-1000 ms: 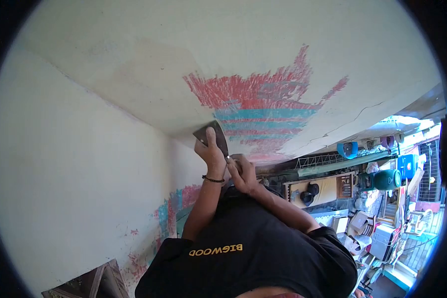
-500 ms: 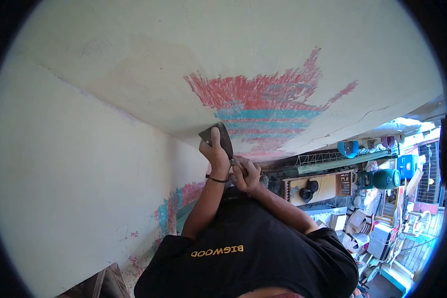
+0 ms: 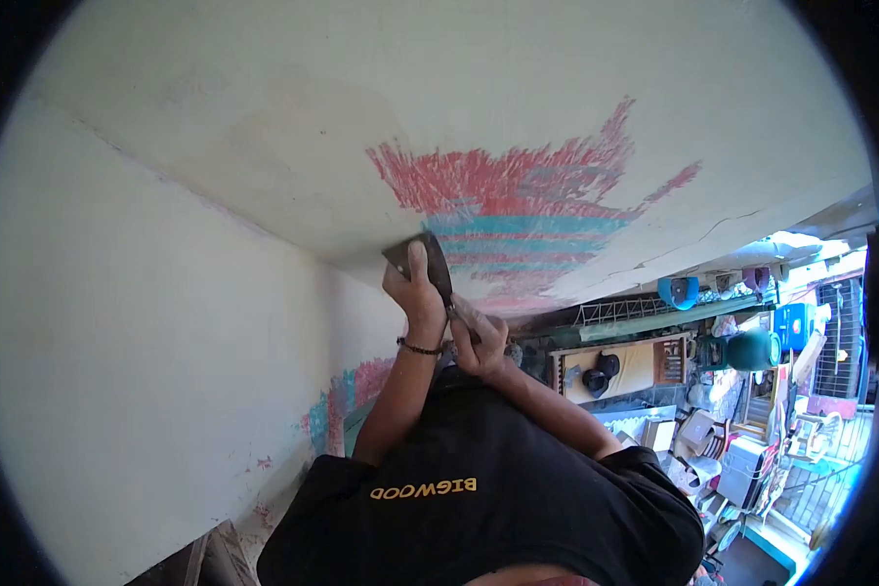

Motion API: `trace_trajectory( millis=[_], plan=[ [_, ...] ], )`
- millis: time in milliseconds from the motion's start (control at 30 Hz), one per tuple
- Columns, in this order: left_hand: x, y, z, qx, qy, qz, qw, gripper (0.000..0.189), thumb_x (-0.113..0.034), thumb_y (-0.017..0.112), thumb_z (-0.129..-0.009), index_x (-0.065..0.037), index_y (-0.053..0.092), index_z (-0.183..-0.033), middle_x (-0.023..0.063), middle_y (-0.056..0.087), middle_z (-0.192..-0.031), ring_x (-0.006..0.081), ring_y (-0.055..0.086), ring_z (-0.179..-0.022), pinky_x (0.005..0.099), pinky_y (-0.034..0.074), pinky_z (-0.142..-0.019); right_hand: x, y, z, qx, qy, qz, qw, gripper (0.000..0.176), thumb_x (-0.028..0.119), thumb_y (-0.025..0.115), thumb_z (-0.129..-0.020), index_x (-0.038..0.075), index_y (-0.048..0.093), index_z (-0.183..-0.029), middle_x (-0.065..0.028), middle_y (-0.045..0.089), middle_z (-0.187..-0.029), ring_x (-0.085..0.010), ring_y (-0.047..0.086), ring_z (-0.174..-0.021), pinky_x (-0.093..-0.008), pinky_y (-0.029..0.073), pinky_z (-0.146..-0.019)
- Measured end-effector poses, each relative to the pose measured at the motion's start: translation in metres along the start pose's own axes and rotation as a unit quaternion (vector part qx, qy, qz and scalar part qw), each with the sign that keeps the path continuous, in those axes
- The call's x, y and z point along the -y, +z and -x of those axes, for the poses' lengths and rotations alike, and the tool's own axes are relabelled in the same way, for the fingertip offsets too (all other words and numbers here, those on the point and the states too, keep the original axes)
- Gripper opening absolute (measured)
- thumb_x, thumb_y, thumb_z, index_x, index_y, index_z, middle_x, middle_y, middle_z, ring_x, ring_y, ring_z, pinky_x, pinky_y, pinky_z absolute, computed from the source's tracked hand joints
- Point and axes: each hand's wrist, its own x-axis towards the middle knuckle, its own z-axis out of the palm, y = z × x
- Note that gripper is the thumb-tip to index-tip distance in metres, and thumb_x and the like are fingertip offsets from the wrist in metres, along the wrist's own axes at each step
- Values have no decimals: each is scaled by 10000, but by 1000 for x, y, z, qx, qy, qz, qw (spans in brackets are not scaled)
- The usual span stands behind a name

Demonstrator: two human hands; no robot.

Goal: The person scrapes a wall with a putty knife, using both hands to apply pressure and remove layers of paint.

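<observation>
A broad, dark-bladed scraper (image 3: 437,262) lies against the pale wall (image 3: 264,117), beside the left end of the turquoise stripes. My left hand (image 3: 420,301), with a beaded bracelet at the wrist, grips the blade, its thumb laid along the near face. Close by on the right, my right hand (image 3: 483,344) is closed around the lower end of the scraper; its handle is mostly hidden by the fingers. Above and to the right of the blade, a rough patch of red paint (image 3: 488,181) and turquoise bands (image 3: 537,226) shows on the wall.
A second wall (image 3: 166,342) meets the first at a corner on the left, with red and turquoise remnants (image 3: 347,391) low down. At right are a wooden bench (image 3: 630,376) with dark items on it, a green barrel (image 3: 752,350), a blue container (image 3: 796,324) and stacked clutter.
Both hands and the scraper have shifted slightly up and left along the wall, towards the corner. My grip looks the same, and the view has moved a little.
</observation>
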Motion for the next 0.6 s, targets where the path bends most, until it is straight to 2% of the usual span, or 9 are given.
trace_trajectory(
  millis=[67,100,167,300,433,500,600],
  plan=[
    [34,-6,6,-23,-1,-8,1000,355,-316,663,-959,37,638,-968,16,633,-894,109,550,-788,284,463,-707,-14,-3,14,1,-43,27,999,368,-47,578,-871,-113,586,-1232,-201,717,-833,-232,678,-579,-313,518,-546],
    [30,-3,5,-29,-3,-1,1000,356,-315,664,-958,40,638,-972,19,636,-900,111,553,-792,285,465,-712,-14,-4,14,3,-61,41,997,377,-47,579,-871,-105,586,-1243,-196,715,-821,-227,666,-558,-315,510,-536],
    [20,-1,8,-41,-13,9,999,359,-313,665,-957,44,640,-980,24,643,-914,115,559,-802,289,469,-721,-13,-4,10,1,-14,18,1000,390,-33,572,-881,-104,578,-1265,-195,711,-807,-210,683,-612,-310,524,-597],
    [-6,-2,-2,8,-26,-6,1000,349,-300,666,-958,45,644,-1003,33,655,-937,105,561,-816,281,470,-720,11,-3,1,-4,91,-27,996,394,-20,563,-890,-109,563,-1274,-210,724,-851,-201,725,-718,-295,541,-674],
    [18,4,9,-22,-6,25,999,337,-288,661,-962,45,637,-1001,24,648,-912,99,557,-799,276,470,-713,-16,0,18,-37,-15,18,999,346,4,581,-890,-98,588,-1221,-167,709,-786,-167,670,-608,-280,509,-606],
    [20,5,12,-33,-14,80,996,344,-292,663,-960,47,634,-1009,28,648,-911,102,566,-803,279,475,-720,-8,2,14,-82,-14,0,997,295,18,587,-893,-73,632,-1169,-139,661,-671,-179,609,-484,-302,480,-510],
    [14,-5,3,3,-24,-1,1000,362,-301,668,-956,52,633,-1027,44,654,-932,111,580,-828,284,483,-741,8,1,9,-3,156,2,988,195,54,598,-901,-45,665,-1056,-121,618,-621,-174,585,-465,-301,459,-491]
  ],
)
